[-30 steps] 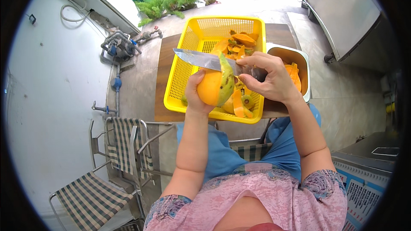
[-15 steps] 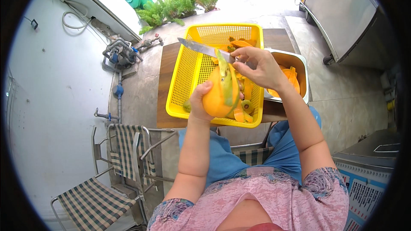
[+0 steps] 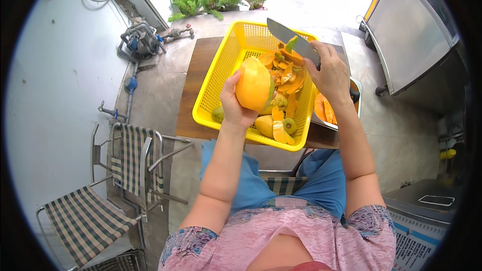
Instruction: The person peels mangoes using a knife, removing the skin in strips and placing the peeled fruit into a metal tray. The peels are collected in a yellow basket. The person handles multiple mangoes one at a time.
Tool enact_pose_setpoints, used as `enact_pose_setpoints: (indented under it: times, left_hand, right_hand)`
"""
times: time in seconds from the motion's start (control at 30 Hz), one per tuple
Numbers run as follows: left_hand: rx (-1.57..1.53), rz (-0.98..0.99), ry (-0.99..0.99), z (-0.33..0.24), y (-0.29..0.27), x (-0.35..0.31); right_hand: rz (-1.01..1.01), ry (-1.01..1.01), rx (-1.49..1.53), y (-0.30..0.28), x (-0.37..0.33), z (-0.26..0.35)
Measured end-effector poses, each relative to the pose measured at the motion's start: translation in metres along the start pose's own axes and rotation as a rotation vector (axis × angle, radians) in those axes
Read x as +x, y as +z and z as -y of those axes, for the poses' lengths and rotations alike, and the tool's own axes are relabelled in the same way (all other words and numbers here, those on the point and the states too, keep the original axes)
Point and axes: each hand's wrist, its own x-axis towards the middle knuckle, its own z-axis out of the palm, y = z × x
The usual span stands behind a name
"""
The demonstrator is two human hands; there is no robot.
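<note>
My left hand (image 3: 235, 104) is wrapped round a large, mostly peeled papaya (image 3: 252, 84), holding it above the left part of a yellow plastic basket (image 3: 209, 83). Smooth orange flesh faces up, with a band of green skin along its right side. A broad-bladed knife (image 3: 285, 33) is gripped in my right hand (image 3: 330, 74), its blade pointing up and left, apart from the papaya. At the blade sits a strip of green peel (image 3: 291, 44). Below it, orange peelings (image 3: 292, 81) pile up in the basket, with unpeeled yellow-green fruit (image 3: 264, 125) near its front.
The basket stands on a brown wooden table (image 3: 195, 90). Right of it, a metal tray (image 3: 359, 113) holds orange fruit slices (image 3: 326, 109), partly behind my right forearm. Checked folding chairs (image 3: 90, 221) are at the left, beside pipes and a pump (image 3: 143, 42). A steel cabinet (image 3: 409, 30) stands far right.
The knife has come off the papaya and moved right over the peelings, a strip of peel with it. The papaya has turned, showing more bare flesh. The whole view has shifted slightly.
</note>
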Motion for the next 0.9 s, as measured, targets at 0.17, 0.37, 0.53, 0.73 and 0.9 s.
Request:
enact_pose_setpoints:
  times: [0.17,0.37,0.53,0.73,0.9]
  left_hand:
    - [-0.112,-0.141,-0.046,0.003,-0.003,0.004]
    - [-0.274,-0.071,-0.124,0.003,-0.008,0.005]
    - [-0.349,-0.093,-0.055,-0.004,-0.004,-0.003]
    - [-0.374,0.024,-0.061,-0.007,-0.013,-0.006]
    - [-0.445,-0.003,-0.090,-0.010,-0.013,-0.007]
  right_hand:
    - [-0.040,0.001,0.033,0.001,-0.002,0.006]
    - [-0.034,0.196,0.411,-0.002,-0.013,0.018]
    - [0.049,0.112,0.620,-0.011,-0.055,0.042]
    - [0.024,-0.340,0.589,-0.014,-0.088,0.059]
    - [0.002,-0.352,0.530,-0.009,-0.088,0.062]
